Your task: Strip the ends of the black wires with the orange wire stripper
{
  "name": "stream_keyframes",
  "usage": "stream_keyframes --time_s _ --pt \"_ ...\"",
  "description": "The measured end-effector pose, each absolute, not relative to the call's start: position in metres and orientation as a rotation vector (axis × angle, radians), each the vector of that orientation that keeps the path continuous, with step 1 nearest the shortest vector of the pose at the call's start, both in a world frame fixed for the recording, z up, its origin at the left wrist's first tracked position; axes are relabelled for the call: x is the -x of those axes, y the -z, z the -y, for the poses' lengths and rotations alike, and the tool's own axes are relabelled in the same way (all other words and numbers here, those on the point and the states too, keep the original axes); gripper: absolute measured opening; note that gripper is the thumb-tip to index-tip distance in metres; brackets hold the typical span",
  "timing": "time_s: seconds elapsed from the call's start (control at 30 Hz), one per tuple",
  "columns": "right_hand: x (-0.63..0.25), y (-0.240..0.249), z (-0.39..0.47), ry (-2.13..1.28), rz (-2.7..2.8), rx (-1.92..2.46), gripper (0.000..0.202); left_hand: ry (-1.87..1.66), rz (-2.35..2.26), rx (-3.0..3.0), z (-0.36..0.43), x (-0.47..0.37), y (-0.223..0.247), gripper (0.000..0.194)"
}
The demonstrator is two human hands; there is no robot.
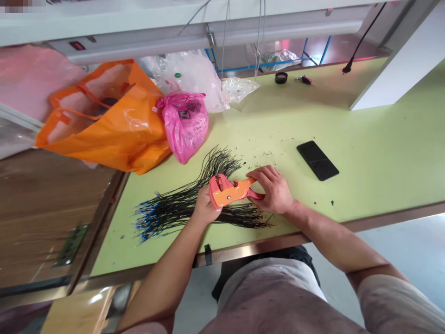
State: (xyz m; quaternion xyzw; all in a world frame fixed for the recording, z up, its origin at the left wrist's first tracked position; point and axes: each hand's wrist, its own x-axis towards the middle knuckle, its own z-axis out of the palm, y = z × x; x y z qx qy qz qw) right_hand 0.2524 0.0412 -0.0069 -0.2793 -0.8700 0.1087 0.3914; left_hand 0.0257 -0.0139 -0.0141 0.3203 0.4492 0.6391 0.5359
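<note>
Orange-and-red wire strippers (228,194) are above the bench, their jaw end to the left. My right hand (273,189) is wrapped round their handles, which stand apart. My left hand (205,206) is closed at the jaw end; its fingers are mostly hidden behind the tool head, and what they grip does not show. Under and beside both hands lie black wires (184,197) in two loose bunches, one spreading up to the back, the other running right below the strippers. Blue ends (148,218) of the wires gather at the left.
An orange bag (139,125), a knotted pink plastic bag (186,125) and clear plastic bags (198,76) stand at the back left. A black phone (317,160) lies on the green bench (375,157) to the right. Small scraps (267,153) are scattered behind my hands. A plug (346,68) hangs at the back right.
</note>
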Motion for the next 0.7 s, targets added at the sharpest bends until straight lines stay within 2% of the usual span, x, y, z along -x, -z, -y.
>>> stream_keyframes --time_s 0.5,0.7 --pt "-0.253 0.01 -0.042 -0.304 2.218 0.694 0.042 -1.563 -0.963 -1.037 0.015 -0.019 0.021 0.038" --pt "-0.252 0.008 -0.04 -0.261 2.217 0.691 0.04 -1.499 -1.035 -0.962 0.017 -0.016 0.028 0.05"
